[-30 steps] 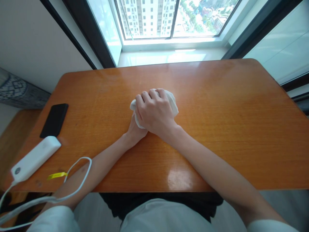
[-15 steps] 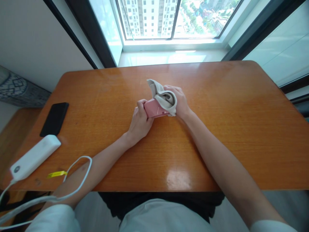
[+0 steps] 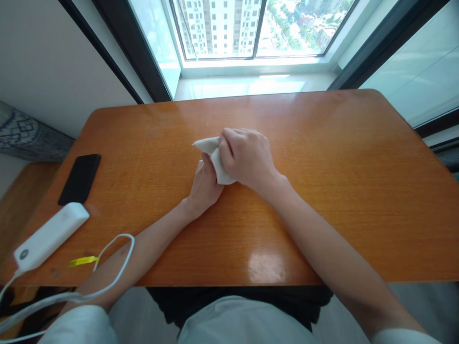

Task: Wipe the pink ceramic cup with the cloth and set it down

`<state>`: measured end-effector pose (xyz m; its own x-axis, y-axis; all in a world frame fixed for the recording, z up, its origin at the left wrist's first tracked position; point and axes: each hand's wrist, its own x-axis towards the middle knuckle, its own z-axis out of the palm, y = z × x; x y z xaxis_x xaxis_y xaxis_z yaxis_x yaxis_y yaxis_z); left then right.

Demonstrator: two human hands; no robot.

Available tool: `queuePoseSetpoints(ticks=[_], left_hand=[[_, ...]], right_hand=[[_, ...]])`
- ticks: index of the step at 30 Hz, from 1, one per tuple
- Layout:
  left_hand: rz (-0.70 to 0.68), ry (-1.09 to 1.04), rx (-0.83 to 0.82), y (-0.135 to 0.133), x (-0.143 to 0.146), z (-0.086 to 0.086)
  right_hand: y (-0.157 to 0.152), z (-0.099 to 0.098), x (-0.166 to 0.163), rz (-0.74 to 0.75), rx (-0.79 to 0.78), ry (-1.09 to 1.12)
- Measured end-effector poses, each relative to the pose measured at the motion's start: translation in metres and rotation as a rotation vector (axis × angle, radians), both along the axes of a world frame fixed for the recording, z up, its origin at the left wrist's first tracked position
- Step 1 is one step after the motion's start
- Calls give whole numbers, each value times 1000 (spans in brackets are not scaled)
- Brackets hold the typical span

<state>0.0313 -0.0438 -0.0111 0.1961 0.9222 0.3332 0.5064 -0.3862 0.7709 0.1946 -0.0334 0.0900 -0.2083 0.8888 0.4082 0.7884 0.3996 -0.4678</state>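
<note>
A pale grey-white cloth [image 3: 219,168] is bunched under my right hand [image 3: 249,156], whose fingers are curled closed around it. One pointed corner of the cloth sticks out to the left. My left hand [image 3: 206,185] is just left of it, thumb up against the cloth, closed on a pink box-like object. That object is now covered by the cloth and my right hand, so its exact kind does not show. Both hands meet above the middle of the wooden table [image 3: 333,181].
To the left lie a black phone [image 3: 79,179] and a white power strip-like block [image 3: 52,236]. A white cable [image 3: 118,282] with a yellow tag [image 3: 83,261] loops over my left forearm. Beyond the table's far edge is a window [image 3: 254,28].
My right hand has moved left with the cloth, from the pink object's right end across its top, covering it. My left hand has stayed nearly in place.
</note>
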Motion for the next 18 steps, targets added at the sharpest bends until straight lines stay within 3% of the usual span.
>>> queuePoseSetpoints(ticks=[4,8,14,18], left_hand=[[-47,4,-20,-1,-9,-4],[-42,4,-31,-1,-9,-7],[-25,3,4,3,2,-4],[23,-15,20,2,5,1]], right_hand=[[-21,-1,-33,-9,114,-328],[-17,-3,-32,-10,110,-341],[10,0,10,114,-116,246],[25,-39,28,121,-201,775]])
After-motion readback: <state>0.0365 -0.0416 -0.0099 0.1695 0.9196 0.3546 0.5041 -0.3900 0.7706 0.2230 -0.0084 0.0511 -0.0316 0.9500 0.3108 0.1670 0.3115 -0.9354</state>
